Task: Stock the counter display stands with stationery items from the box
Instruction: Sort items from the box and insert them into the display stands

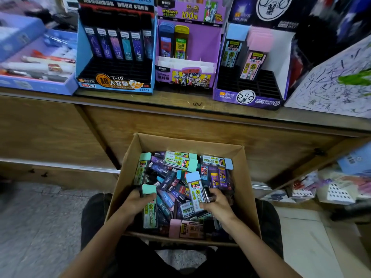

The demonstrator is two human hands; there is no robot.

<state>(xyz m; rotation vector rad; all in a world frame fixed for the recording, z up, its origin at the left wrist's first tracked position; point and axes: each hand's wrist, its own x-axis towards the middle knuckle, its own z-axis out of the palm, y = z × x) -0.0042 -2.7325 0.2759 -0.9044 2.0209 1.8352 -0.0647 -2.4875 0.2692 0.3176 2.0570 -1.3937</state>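
– Stationery items [176,173]: where are they found?
– Most are heaped in the cardboard box [128,167] at lower centre of the frame, below the desk [140,99] edge.
– And the hands?
– A teal-capped case [149,209] is gripped by the left hand [136,201]. A blue-capped case [194,189] is clasped by the right hand [219,205]. Both are held low inside the box.
– How much is judged done?
– Little. Only a back row is seen in the blue stand [114,83] at upper left. Two cases are seen in the middle purple stand [186,77] and a few in the right stand [249,97]. Many front slots are unfilled and the box is full, so most of the stocking is judged to be left.
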